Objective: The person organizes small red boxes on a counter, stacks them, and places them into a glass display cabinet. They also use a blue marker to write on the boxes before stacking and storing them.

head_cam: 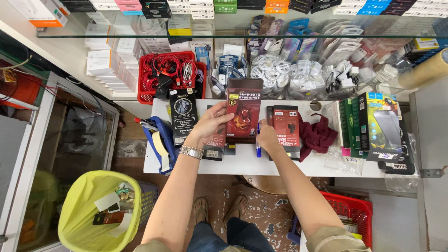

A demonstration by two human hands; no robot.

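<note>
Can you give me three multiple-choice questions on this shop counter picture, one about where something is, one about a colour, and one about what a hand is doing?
1. Where does the dark red cloth lie?
A. on the white table, right of the flat packages
B. in the bin
C. on the glass shelf

2. What colour is the liner of the bin at lower left?
A. black
B. yellow-green
C. white

3. What is the left hand doing?
A. resting empty on the table
B. gripping the tape dispenser
C. holding up a flat dark red package

Answers: 1 A, the cloth sits crumpled on the white table beside the packages. 2 B, the liner is bright yellow-green. 3 C, the fingers clasp the left edge of the flat dark red package, while the right hand rests lower beside it.
</note>
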